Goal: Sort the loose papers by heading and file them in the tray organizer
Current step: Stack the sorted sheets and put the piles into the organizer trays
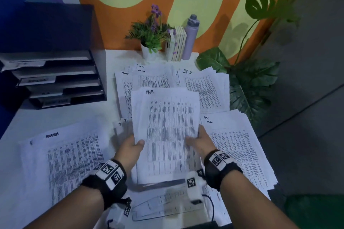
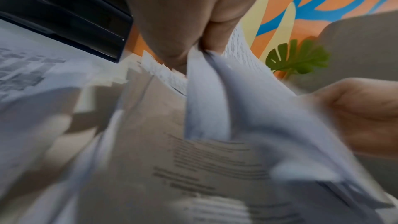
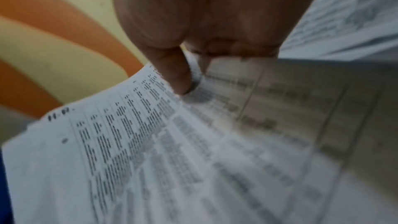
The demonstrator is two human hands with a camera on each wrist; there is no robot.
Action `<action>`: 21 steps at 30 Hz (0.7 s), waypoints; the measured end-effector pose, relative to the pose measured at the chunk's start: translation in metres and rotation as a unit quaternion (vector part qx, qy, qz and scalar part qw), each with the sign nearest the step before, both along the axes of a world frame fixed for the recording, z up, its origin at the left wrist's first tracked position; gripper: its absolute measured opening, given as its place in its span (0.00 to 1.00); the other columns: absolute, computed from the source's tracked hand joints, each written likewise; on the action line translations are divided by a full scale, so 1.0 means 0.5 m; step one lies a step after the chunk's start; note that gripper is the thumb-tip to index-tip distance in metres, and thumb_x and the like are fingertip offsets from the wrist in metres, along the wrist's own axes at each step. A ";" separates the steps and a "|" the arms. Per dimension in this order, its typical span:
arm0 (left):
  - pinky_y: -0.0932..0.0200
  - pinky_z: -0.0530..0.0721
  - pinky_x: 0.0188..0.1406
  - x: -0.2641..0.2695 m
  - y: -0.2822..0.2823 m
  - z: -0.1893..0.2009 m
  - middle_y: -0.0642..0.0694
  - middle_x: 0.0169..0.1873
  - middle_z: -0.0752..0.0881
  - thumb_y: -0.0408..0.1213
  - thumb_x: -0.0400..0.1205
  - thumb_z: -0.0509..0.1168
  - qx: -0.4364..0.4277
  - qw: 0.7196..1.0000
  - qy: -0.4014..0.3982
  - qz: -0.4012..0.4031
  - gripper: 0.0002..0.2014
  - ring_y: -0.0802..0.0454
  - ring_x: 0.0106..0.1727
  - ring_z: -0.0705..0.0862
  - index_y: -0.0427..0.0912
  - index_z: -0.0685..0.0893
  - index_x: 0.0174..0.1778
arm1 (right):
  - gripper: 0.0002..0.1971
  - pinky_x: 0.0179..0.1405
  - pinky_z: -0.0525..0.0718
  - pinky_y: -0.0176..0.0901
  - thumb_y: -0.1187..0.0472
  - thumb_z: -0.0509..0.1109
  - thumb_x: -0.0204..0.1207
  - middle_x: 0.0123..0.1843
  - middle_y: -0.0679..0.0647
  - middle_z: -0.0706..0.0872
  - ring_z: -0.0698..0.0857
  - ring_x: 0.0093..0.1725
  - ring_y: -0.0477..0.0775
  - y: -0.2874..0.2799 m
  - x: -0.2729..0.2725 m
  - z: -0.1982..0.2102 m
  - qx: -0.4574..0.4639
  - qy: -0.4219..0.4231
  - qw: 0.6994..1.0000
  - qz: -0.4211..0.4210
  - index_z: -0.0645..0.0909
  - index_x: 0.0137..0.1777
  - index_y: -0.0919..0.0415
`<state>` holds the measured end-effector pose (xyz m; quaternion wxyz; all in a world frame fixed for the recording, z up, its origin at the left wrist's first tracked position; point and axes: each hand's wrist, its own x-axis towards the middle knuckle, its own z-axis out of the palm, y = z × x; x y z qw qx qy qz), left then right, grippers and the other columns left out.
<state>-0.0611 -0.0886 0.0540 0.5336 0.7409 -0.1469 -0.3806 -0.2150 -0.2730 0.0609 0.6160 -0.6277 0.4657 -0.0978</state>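
A stack of printed sheets headed "H.R." (image 1: 165, 126) is held up above the table's middle. My left hand (image 1: 133, 146) pinches its left edge, thumb on top, and the left wrist view shows that hand (image 2: 193, 47) gripping the sheets (image 2: 237, 108). My right hand (image 1: 197, 138) grips the right edge, and its thumb (image 3: 176, 76) presses the top page (image 3: 129, 142). The black tray organizer (image 1: 61, 78) with labelled shelves stands at the back left. Sorted piles lie around: ADMIN (image 1: 65, 154), another ADMIN pile (image 1: 149, 80), task list (image 1: 204, 87), H.R. (image 1: 236, 147).
A potted purple-flower plant (image 1: 150, 39), a set of books (image 1: 177, 44) and a lilac bottle (image 1: 190, 37) stand at the table's back edge. A large leafy plant (image 1: 247, 83) crowds the right side. Papers marked "IT" (image 1: 124, 122) peek out under the held stack.
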 end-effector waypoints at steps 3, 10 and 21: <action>0.45 0.72 0.76 -0.004 -0.012 -0.012 0.56 0.68 0.77 0.54 0.86 0.60 -0.024 0.999 0.009 -0.038 0.27 0.52 0.72 0.76 0.50 0.68 0.80 | 0.16 0.47 0.88 0.49 0.69 0.68 0.78 0.54 0.58 0.85 0.87 0.53 0.58 -0.040 -0.007 0.011 -0.100 0.055 0.991 -0.066 0.75 0.63 0.57; 0.44 0.55 0.84 -0.004 0.022 -0.099 0.54 0.86 0.53 0.53 0.81 0.67 0.200 0.913 -0.245 -0.258 0.34 0.49 0.86 0.51 0.61 0.62 0.83 | 0.09 0.32 0.75 0.44 0.69 0.60 0.76 0.35 0.59 0.77 0.77 0.31 0.58 -0.187 -0.138 0.027 -0.266 0.293 0.916 -0.070 0.70 0.54 0.60; 0.37 0.46 0.84 0.000 0.040 -0.106 0.49 0.87 0.43 0.52 0.85 0.62 0.260 0.884 -0.323 -0.218 0.32 0.45 0.87 0.41 0.60 0.58 0.85 | 0.40 0.75 0.66 0.60 0.64 0.71 0.74 0.82 0.57 0.60 0.63 0.80 0.62 -0.173 -0.090 -0.011 -0.334 0.371 0.866 0.015 0.56 0.84 0.55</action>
